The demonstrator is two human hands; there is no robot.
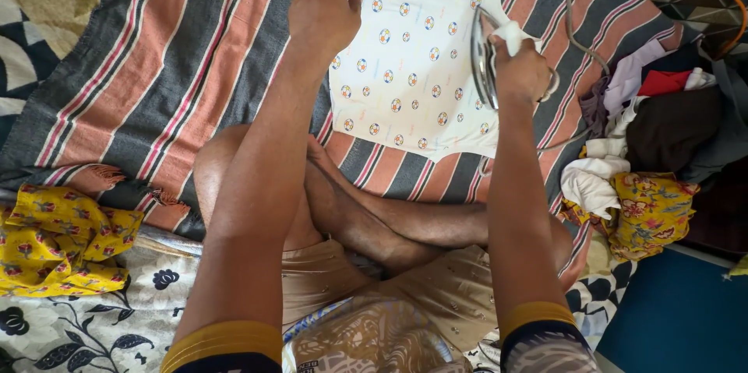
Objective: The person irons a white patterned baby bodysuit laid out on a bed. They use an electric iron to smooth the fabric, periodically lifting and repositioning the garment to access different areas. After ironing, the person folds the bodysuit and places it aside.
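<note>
White cloth (409, 54) printed with small round coloured dots lies spread flat on a striped blanket (156, 61) of grey, salmon and pink bands, just beyond the person's crossed legs (366, 217). Left hand (323, 11) is clenched into a loose fist and presses down on the cloth's left edge. Right hand (520, 69) grips the handle of an iron (487, 58), with a scrap of white fabric caught under the fingers; the iron is tipped up on its side at the cloth's right edge, its shiny metal sole facing left. A grey cord (573, 15) runs from the iron up across the blanket toward the top of the view. To the right, touching the blanket's edge, sits a heap of clothes (662, 124) in white, purple, red, dark brown and grey, with a yellow flowered piece (650, 213) at its lower end. Another yellow flowered cloth (58, 237) lies crumpled at the left, beside the blanket's frayed hem, on a pale sheet with dark flower outlines (101, 326).
</note>
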